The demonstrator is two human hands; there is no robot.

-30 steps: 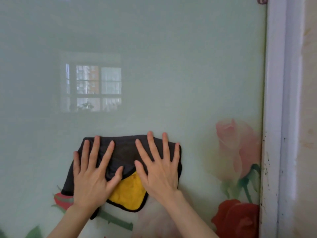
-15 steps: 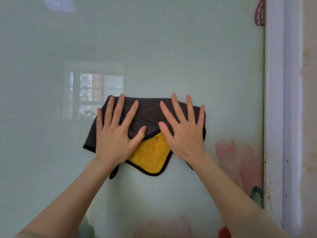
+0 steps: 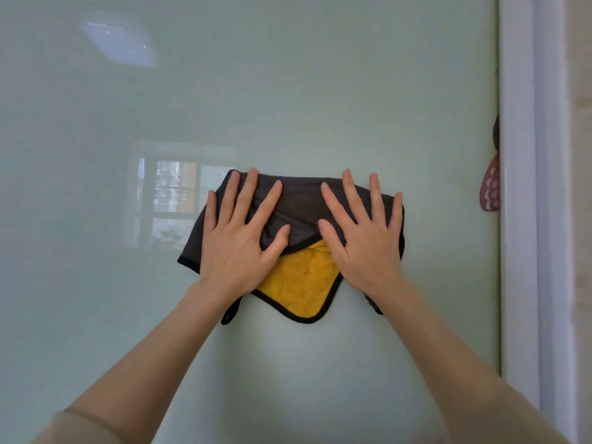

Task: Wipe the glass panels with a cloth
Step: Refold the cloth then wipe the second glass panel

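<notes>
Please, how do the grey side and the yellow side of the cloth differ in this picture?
The grey side lies on top, under both the left hand and the right hand; the yellow side hangs below, between the wrists. The grey side shows a larger area and has creases; the yellow side looks fluffier. Both belong to one cloth with a black edge, pressed on the glass.

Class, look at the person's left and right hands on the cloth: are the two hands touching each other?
Apart. The head view shows dark and yellow cloth plainly between the left hand and the right hand.
</notes>
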